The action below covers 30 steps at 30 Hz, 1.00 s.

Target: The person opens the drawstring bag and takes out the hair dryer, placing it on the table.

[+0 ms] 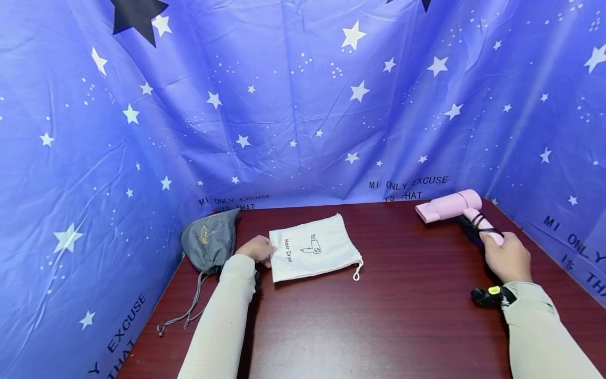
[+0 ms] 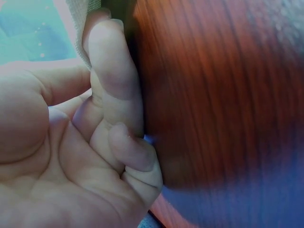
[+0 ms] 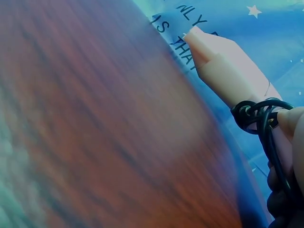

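Grey pouch and white pouch, shown on a dark red desk. Just left of the left grip, the grey pouch is seen with its mouth gathered; from this, grey drawstrings are trailed toward the viewer, beside the left sleeve, by which the pouch's near right side is partly overlapped. To the right of the same grip, the white pouch is laid flat, printed with "Hair Dryer" and a dryer outline; a white cord loop is seen at its far end from the grip. Beyond both grips, the desk is bounded by a blue star-printed curtain. The left arm is extended forward, and the white pouch's near edge is pinched between thumb and finger, the other fingers being bent. The right arm is extended well apart to the right; by the right grip, the handle of a pink hair dryer is grasped, with black cable wound around it. The nozzle, ahead of this grip, is directed leftward. Whether the dryer is touching the desk cannot be told.
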### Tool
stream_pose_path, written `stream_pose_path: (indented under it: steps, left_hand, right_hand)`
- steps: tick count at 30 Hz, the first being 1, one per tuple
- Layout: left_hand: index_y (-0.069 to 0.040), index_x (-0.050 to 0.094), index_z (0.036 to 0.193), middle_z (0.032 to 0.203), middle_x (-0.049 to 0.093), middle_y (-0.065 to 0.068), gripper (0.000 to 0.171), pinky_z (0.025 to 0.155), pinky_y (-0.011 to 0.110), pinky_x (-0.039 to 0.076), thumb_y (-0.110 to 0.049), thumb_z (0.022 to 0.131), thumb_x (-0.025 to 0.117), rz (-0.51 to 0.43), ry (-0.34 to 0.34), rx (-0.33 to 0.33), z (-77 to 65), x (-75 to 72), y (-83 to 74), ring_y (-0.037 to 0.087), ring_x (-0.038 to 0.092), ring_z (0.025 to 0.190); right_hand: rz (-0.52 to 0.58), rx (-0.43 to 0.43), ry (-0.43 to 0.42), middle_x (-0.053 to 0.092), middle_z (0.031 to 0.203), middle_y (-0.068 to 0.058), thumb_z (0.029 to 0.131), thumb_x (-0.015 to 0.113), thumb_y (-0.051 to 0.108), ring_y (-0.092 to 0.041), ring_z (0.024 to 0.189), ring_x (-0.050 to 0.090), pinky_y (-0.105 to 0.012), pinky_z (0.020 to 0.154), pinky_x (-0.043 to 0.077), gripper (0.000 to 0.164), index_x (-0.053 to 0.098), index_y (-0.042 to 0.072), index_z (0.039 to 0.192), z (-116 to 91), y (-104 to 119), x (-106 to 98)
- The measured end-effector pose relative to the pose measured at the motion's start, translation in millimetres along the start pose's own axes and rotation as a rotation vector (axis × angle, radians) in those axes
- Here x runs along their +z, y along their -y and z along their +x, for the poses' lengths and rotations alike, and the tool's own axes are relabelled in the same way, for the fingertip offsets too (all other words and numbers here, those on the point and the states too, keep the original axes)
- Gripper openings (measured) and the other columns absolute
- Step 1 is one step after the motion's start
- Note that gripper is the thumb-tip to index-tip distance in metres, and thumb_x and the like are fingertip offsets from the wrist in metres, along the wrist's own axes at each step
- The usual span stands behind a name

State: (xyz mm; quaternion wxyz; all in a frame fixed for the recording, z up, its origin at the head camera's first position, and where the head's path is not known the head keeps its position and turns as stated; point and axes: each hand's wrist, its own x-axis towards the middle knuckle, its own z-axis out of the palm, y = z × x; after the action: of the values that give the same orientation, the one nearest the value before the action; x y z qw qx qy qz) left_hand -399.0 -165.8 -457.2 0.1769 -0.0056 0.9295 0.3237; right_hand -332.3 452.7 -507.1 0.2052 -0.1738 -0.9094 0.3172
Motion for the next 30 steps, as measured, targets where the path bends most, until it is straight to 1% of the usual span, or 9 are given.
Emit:
stream_pose_path:
  steps: [2,5,9,12,16,20,26,30]
  left_hand:
    - [-0.005,0.061,0.084,0.062,0.064,0.005,0.024,0.052,0.026,0.036,-0.014,0.105,0.056,-0.001,0.003,0.002,-0.5,0.4,-0.9,0.014,0.063,0.055]
    - [-0.006,0.060,0.083,0.061,0.062,0.004,0.025,0.052,0.025,0.036,-0.014,0.106,0.056,-0.011,0.011,0.002,-2.0,0.8,-2.2,0.013,0.061,0.054]
    - [-0.007,0.058,0.081,0.060,0.057,0.003,0.027,0.051,0.024,0.034,-0.015,0.106,0.056,-0.024,0.018,-0.003,0.6,1.4,-1.1,0.012,0.060,0.053]
    - [-0.007,0.059,0.083,0.060,0.059,0.002,0.025,0.051,0.024,0.035,-0.016,0.106,0.057,-0.010,0.009,-0.003,3.6,1.5,0.4,0.012,0.060,0.054]
    - [-0.007,0.060,0.085,0.060,0.062,0.003,0.023,0.051,0.025,0.035,-0.016,0.106,0.057,0.009,0.003,0.001,4.5,0.9,1.3,0.013,0.060,0.054]
    - [-0.007,0.061,0.085,0.060,0.063,0.003,0.023,0.051,0.025,0.035,-0.017,0.106,0.057,0.003,0.011,-0.001,5.3,-0.1,2.0,0.013,0.060,0.054]
    - [-0.006,0.063,0.089,0.061,0.065,0.004,0.021,0.052,0.025,0.036,-0.016,0.106,0.058,0.009,0.008,-0.016,6.7,-0.2,2.3,0.013,0.061,0.055]
    - [-0.005,0.064,0.092,0.062,0.065,0.003,0.019,0.053,0.025,0.036,-0.016,0.106,0.057,0.023,0.002,0.001,6.6,0.6,2.0,0.012,0.062,0.056]
  right_hand:
    - [0.000,0.007,-0.005,0.060,0.111,-0.040,0.103,0.049,0.045,-0.057,0.092,0.055,-0.047,0.067,0.039,0.062,0.055,-0.014,0.120,1.1,-3.0,-0.7]
    - [-0.003,0.019,-0.005,0.060,0.113,-0.039,0.103,0.048,0.047,-0.058,0.094,0.055,-0.049,0.068,0.040,0.063,0.055,-0.014,0.121,2.7,-6.3,-0.9]
    - [0.007,0.036,-0.005,0.058,0.117,-0.041,0.104,0.047,0.047,-0.059,0.099,0.054,-0.053,0.072,0.040,0.066,0.053,-0.015,0.125,3.3,-6.4,-1.2]
    - [0.014,0.044,-0.010,0.058,0.118,-0.041,0.104,0.047,0.046,-0.060,0.100,0.053,-0.054,0.073,0.040,0.067,0.053,-0.016,0.127,3.7,-4.9,-1.4]
    - [0.013,0.051,-0.017,0.058,0.117,-0.042,0.104,0.048,0.046,-0.060,0.100,0.054,-0.055,0.074,0.041,0.066,0.054,-0.017,0.125,4.7,-3.7,-1.4]
    - [0.008,0.066,-0.026,0.058,0.117,-0.043,0.103,0.048,0.045,-0.061,0.099,0.053,-0.058,0.076,0.041,0.066,0.054,-0.017,0.124,6.3,-2.8,-1.1]
    - [0.002,0.079,-0.014,0.056,0.120,-0.046,0.102,0.048,0.046,-0.064,0.102,0.051,-0.063,0.083,0.040,0.068,0.054,-0.018,0.122,8.3,0.3,-2.4]
    - [-0.017,0.071,-0.020,0.056,0.117,-0.047,0.102,0.048,0.046,-0.064,0.100,0.053,-0.062,0.080,0.040,0.067,0.056,-0.019,0.118,9.1,1.1,-4.3]
